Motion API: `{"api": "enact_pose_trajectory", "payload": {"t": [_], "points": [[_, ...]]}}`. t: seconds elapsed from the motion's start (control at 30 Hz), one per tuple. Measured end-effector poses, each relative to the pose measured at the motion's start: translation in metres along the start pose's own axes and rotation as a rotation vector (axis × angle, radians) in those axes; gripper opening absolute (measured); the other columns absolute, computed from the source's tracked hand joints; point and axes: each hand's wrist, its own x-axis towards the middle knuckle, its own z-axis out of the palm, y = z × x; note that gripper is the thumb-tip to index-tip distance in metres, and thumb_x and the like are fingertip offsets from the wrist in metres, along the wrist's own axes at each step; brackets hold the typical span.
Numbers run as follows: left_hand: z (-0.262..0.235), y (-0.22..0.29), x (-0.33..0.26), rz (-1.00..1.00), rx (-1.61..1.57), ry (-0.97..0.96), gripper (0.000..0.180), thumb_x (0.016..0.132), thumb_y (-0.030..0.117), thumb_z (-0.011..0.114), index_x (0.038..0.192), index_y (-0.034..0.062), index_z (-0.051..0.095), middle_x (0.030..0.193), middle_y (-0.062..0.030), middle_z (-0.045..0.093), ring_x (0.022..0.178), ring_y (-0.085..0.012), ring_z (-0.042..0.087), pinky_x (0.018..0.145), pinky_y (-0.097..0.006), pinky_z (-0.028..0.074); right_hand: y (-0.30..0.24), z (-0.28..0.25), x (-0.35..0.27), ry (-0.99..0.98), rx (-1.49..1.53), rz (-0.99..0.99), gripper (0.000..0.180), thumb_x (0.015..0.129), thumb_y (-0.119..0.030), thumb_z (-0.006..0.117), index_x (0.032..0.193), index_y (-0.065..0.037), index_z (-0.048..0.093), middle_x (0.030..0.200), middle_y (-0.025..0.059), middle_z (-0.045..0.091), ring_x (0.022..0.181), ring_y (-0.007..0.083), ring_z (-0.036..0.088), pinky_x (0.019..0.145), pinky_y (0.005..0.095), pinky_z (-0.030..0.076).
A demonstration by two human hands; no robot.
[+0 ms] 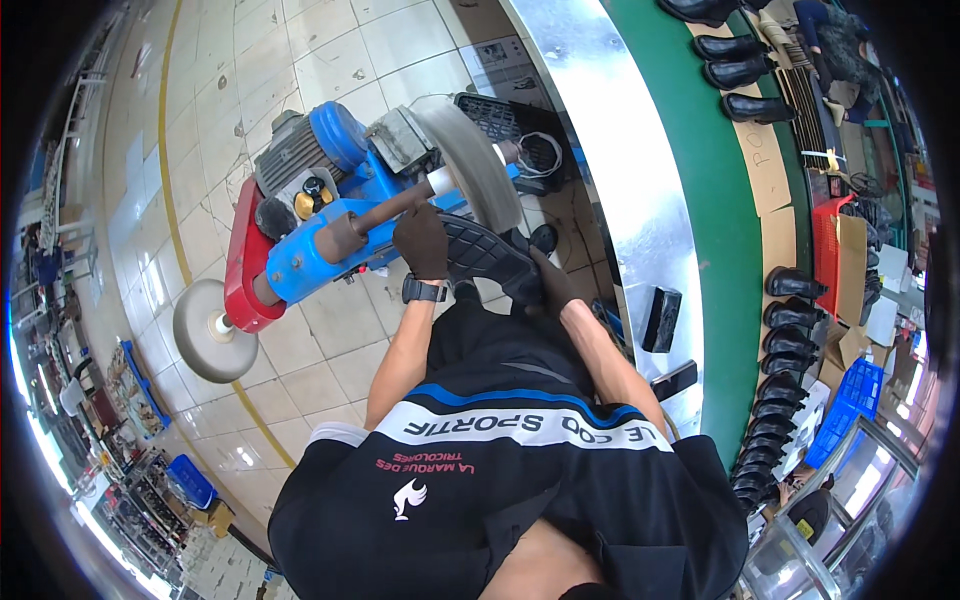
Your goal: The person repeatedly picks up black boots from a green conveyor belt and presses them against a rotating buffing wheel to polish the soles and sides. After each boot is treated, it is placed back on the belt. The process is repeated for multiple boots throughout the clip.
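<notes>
Between my hands is a black shoe (487,256), its treaded sole turned up toward me. My left hand (421,240), in a dark glove with a watch at the wrist, is closed on one end of it, close to the machine's shaft. My right hand (553,282), also in a dark glove, grips the other end; some of its fingers are hidden behind the shoe. Just beyond the shoe stands a grey buffing wheel (470,165) on the blue polishing machine (305,258). The shoe's far edge lies close against the wheel; whether they touch, I cannot tell.
A second pale wheel (205,330) sits at the machine's left end. Right of me runs a metal-edged bench (640,150) with a green belt (725,330), a black block (662,319) and a phone (675,381). Several black shoes (790,340) line its far side. A bin (540,155) stands behind the wheel.
</notes>
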Motion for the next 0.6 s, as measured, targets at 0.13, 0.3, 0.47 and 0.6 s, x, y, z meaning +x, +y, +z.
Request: {"api": "enact_pose_trajectory", "payload": {"t": [0.13, 0.3, 0.47, 0.6], "points": [[-0.006, 0.014, 0.003, 0.012, -0.146, 0.073, 0.009, 0.085, 0.010, 0.059, 0.079, 0.0052, 0.062, 0.068, -0.0142, 0.060, 0.060, -0.0310, 0.062, 0.050, -0.041, 0.046, 0.003, -0.006, 0.006, -0.013, 0.081, -0.002, 0.062, 0.087, -0.061, 0.055, 0.130, -0.016, 0.056, 0.127, 0.0070, 0.059, 0.111, 0.0273, 0.055, 0.082, 0.0554, 0.047], [-0.052, 0.073, 0.029, -0.143, -0.567, 0.028, 0.026, 0.086, 0.014, 0.062, 0.064, 0.0023, 0.060, 0.062, -0.0142, 0.060, 0.055, -0.0325, 0.060, 0.049, -0.041, 0.045, 0.027, 0.001, 0.016, -0.091, 0.276, 0.063, 0.056, 0.094, -0.059, 0.044, 0.132, -0.019, 0.054, 0.131, 0.0044, 0.057, 0.118, 0.0273, 0.051, 0.092, 0.0592, 0.040], [-0.058, 0.095, 0.044, 0.388, -0.525, -0.070, 0.021, 0.085, 0.015, 0.066, 0.067, 0.0050, 0.064, 0.060, -0.0115, 0.057, 0.054, -0.0297, 0.060, 0.046, -0.041, 0.043, 0.048, 0.000, 0.073, -0.979, 0.593, 0.026, 0.064, 0.094, -0.067, 0.034, 0.134, -0.020, 0.050, 0.131, 0.0040, 0.057, 0.116, 0.0271, 0.054, 0.094, 0.0582, 0.038], [-0.068, 0.108, 0.048, 0.771, -0.442, -0.051, 0.012, 0.080, 0.014, 0.067, 0.069, 0.0102, 0.065, 0.062, -0.0039, 0.056, 0.057, -0.0221, 0.060, 0.045, -0.038, 0.045, 0.030, 0.018, 0.040, -1.006, 0.597, -0.028, 0.061, 0.092, -0.062, 0.038, 0.130, -0.016, 0.051, 0.125, 0.0060, 0.059, 0.109, 0.0271, 0.056, 0.092, 0.0551, 0.040]]}}
